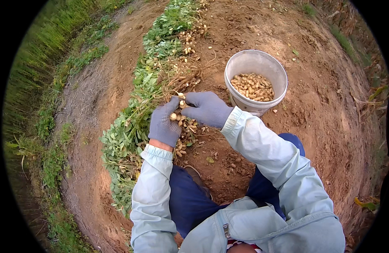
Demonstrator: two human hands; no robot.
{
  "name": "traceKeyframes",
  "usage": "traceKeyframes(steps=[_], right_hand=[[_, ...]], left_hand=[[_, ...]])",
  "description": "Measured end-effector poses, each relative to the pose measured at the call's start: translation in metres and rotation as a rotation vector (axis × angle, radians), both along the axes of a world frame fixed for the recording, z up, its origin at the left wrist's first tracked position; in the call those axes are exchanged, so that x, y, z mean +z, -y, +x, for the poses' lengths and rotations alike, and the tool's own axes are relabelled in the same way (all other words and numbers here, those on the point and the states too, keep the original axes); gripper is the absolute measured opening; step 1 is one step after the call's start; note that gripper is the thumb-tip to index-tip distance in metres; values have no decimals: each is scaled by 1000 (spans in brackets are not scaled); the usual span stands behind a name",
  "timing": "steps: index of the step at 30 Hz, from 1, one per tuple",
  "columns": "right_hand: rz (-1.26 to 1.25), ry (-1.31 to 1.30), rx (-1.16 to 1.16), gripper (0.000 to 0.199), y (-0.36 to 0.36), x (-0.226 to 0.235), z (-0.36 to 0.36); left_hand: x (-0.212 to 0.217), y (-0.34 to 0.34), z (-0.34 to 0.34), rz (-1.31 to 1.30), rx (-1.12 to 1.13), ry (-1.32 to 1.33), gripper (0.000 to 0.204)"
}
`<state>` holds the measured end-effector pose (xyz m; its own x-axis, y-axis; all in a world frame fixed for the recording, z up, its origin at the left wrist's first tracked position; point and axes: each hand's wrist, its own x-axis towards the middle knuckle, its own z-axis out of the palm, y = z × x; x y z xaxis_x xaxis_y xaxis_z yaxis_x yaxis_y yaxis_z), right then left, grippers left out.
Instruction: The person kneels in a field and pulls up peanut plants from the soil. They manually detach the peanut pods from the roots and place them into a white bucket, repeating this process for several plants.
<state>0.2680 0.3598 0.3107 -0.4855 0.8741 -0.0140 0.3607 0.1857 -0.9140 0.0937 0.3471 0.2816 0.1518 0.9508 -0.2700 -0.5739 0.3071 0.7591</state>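
At nine o'clock a strip of tall grass (38, 55) borders the bare, reddish soil (329, 105). Next comes the long windrow of uprooted peanut plants (139, 114), running from twelve o'clock down toward seven, leaves turned to the left and roots with pods turned to the right.

The left hand (164, 124), in a grey-blue knit glove, is clenched around a bunch of stems and roots near the centre, with pale peanut pods (182, 126) hanging just below and beside its fingers. The right hand (206, 109), gloved the same way, is pinched on a pod at the top of that cluster, its fingertips touching the left hand's thumb.

By the look of them, the pods are light, hard-shelled and dry enough to grip well through the gloves, though brittle if squeezed. The thin pegs that tie them to the roots seem wiry and likely snap with a twist. The best hold seems to be on the pod body itself, close to the peg, while the other hand steadies the limp, stringy root mass just above.

At one o'clock, well apart from the hands, stands a white plastic bucket (249, 63), upright on the soil, its bottom covered with loose picked peanuts (253, 87). The person's knees in dark blue trousers (190, 202) fill six o'clock.
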Motion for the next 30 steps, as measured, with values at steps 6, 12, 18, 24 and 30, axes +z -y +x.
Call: traceKeyframes(steps=[6,12,18,24,30], right_hand=[[-31,-40,149,26,-12,2,15],[-98,120,169,29,-12,9,15],[131,-15,225,30,-14,1,18],[467,127,139,22,-15,-8,15],[-358,-475,171,32,-11,6,25]], left_hand=[[14,3,17,-42,32,29,20],[1,1,21,-73,37,151,22],[9,8,17,164,-9,-31,23],[6,5,20,425,49,-372,23],[26,6,23,166,152,412,21]])
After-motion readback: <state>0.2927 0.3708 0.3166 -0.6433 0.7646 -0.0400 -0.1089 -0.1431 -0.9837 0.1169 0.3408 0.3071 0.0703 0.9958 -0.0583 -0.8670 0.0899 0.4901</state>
